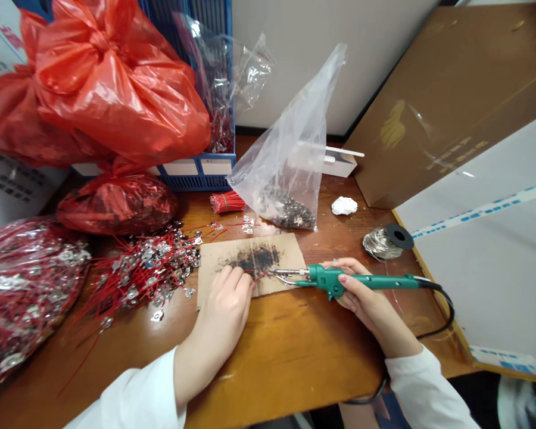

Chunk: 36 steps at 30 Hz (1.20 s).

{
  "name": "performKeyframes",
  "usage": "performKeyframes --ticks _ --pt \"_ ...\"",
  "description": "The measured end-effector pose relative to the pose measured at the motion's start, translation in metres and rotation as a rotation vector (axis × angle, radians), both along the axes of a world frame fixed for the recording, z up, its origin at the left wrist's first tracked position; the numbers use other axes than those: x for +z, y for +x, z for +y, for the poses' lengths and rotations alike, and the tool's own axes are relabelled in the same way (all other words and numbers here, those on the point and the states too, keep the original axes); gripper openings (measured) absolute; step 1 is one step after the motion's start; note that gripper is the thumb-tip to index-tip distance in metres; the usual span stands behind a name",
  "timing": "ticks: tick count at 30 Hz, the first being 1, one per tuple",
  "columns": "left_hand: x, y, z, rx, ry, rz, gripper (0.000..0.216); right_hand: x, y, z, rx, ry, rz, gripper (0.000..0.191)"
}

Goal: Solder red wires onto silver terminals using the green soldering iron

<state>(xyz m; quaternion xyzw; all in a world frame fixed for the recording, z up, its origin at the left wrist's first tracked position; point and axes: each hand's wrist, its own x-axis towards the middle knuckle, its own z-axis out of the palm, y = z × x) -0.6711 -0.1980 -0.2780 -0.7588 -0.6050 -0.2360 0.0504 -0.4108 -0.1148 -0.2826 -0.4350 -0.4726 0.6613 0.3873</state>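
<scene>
My right hand (pixel 355 283) is closed around a green soldering gun (pixel 375 281), whose metal tip points left over a flat piece of cardboard (pixel 295 247). Dark scorch marks cover the middle of that cardboard. My left hand (pixel 232 292) rests at its lower edge, fingers pinched on a thin red wire (pixel 261 276). The wire's end meets the soldering tip, where a small metal piece seems to lie; its details are too small to make out. Left of the cardboard spreads a loose pile of red wires with metal tabs (pixel 147 268).
Red plastic bags (pixel 125 89) and a clear bag of wired parts (pixel 27 292) crowd the left. Behind the cardboard stand a bundle of red wires (pixel 227 202) and a clear bag of dark bits (pixel 290 179). A solder spool (pixel 386 243) and brown box (pixel 429 89) sit right.
</scene>
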Motion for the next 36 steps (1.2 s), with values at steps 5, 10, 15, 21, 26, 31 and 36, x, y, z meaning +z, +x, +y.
performKeyframes --ticks 5,10,15,21,26,31,36 --pt "0.0004 0.0002 -0.0004 0.003 -0.012 0.001 0.022 0.0011 -0.0006 0.0001 -0.004 0.001 0.003 0.025" --pt "0.001 0.0004 -0.0007 -0.014 -0.002 -0.004 0.02 0.0012 -0.0011 0.0004 -0.001 -0.005 0.01 0.025" --pt "0.0021 0.0 0.0001 -0.018 -0.003 -0.009 0.02 0.0022 -0.002 0.0004 -0.014 -0.015 0.029 0.026" --pt "0.0016 0.0007 0.0005 -0.02 -0.007 -0.008 0.019 0.0039 -0.0025 -0.0001 -0.013 -0.023 0.037 0.025" --pt "0.0003 0.0005 -0.0008 -0.02 -0.017 -0.01 0.02 0.0028 -0.0025 0.0006 -0.014 -0.024 0.039 0.026" --pt "0.0005 0.0006 -0.0007 -0.02 -0.013 -0.02 0.021 0.0017 -0.0018 0.0007 -0.013 -0.023 0.053 0.025" --pt "0.0005 0.0013 0.0002 -0.022 -0.011 -0.021 0.02 0.0016 -0.0011 0.0007 0.0 -0.015 0.043 0.024"
